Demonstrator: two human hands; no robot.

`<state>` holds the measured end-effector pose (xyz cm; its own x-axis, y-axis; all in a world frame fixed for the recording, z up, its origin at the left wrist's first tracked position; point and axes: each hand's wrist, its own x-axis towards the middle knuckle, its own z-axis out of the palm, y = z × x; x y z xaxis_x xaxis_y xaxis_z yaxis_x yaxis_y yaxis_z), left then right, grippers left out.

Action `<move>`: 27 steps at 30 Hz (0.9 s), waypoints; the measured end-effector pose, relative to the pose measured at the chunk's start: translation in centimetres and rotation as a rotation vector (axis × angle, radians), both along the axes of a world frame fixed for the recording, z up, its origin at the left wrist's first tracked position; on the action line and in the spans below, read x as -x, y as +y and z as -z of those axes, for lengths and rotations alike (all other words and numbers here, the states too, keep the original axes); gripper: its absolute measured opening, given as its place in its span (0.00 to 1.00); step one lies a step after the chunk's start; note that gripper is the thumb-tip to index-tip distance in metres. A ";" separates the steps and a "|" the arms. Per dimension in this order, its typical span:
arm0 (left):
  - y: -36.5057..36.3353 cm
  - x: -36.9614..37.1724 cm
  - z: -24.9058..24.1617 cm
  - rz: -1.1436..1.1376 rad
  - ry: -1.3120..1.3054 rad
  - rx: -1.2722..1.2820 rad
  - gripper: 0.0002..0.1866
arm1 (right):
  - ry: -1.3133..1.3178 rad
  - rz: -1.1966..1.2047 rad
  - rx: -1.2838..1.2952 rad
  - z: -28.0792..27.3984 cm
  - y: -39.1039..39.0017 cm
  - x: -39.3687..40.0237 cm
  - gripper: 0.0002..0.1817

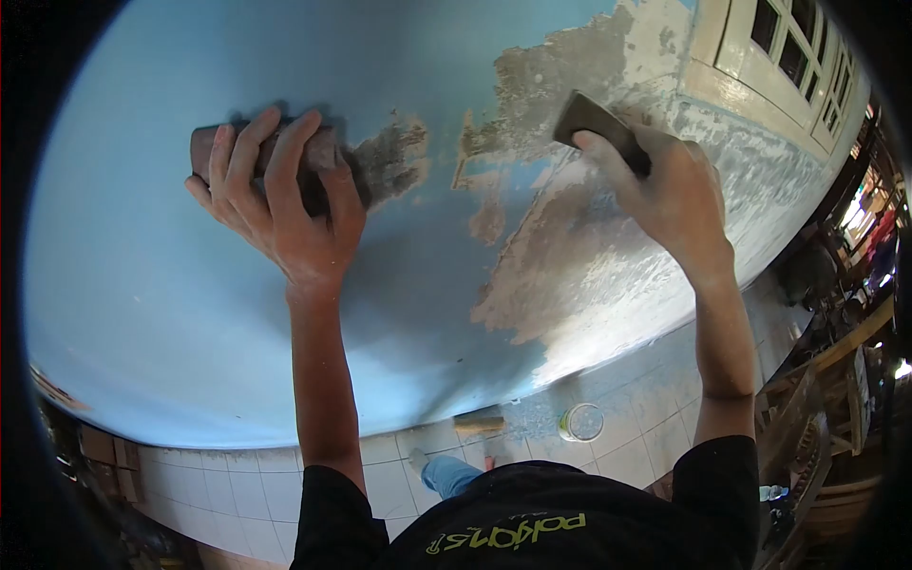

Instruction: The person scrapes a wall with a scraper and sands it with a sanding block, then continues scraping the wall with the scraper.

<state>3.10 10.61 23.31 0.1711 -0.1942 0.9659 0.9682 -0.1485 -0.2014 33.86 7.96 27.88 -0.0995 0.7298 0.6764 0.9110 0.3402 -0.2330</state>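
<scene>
My left hand (275, 195) is closed over a dark brown rectangular block (204, 152), held against the blue painted wall (171, 285). To its right the wall shows a patch of bare grey-brown surface. My right hand (665, 195) grips a dark, flat scraper-like plate (581, 116) between thumb and fingers, over the large stripped area (570, 256) where grey and whitish plaster shows. The plate's far edge lies at or close to the wall; actual contact cannot be made out. Part of each tool is hidden by the fingers.
A white-framed window (788, 57) is set at the upper right. On the tiled floor (256, 494) stand a small round tub (580, 423) and a short wooden piece (479, 424). Wooden furniture and clutter (836, 408) line the right side.
</scene>
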 end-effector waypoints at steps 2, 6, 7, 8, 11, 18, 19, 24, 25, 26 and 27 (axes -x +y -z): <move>-0.1 0.0 -0.2 0.010 0.007 -0.009 0.16 | -0.101 -0.056 -0.193 0.2 -0.1 1.0 0.29; -0.3 -0.3 -0.4 0.022 0.015 -0.007 0.15 | -0.179 0.082 0.033 -1.0 -1.0 1.0 0.29; -0.3 -0.3 -0.5 0.021 0.028 -0.012 0.15 | -0.146 0.062 0.029 -1.0 -0.7 -0.6 0.29; -0.4 -0.5 -0.4 0.023 0.018 -0.012 0.15 | -0.120 0.040 0.025 -1.1 -0.5 -1.3 0.29; -0.2 -0.5 -0.3 0.007 -0.010 -0.012 0.15 | -0.217 0.137 -0.017 -1.9 -1.4 -1.0 0.27; -0.2 -0.5 -0.5 0.026 0.002 -0.013 0.15 | -0.333 0.091 -0.130 -1.9 -0.7 -1.7 0.25; -0.2 -0.4 -0.5 0.026 0.004 -0.012 0.15 | -0.352 0.081 -0.119 -2.3 -0.7 -1.6 0.24; -0.2 -0.3 -0.4 -0.007 0.009 -0.008 0.15 | -0.504 0.014 -0.128 -1.4 -0.3 0.1 0.26; -0.2 -0.2 -0.5 -0.014 0.017 -0.018 0.15 | -0.496 0.011 -0.139 -1.9 -0.3 0.0 0.26; -0.2 -0.3 -0.4 -0.005 0.023 -0.016 0.15 | -0.478 0.050 -0.031 -2.9 -0.6 -0.3 0.25; -0.3 -0.2 -0.4 0.004 0.028 -0.008 0.16 | -0.462 0.087 0.082 -3.7 -0.9 -0.5 0.25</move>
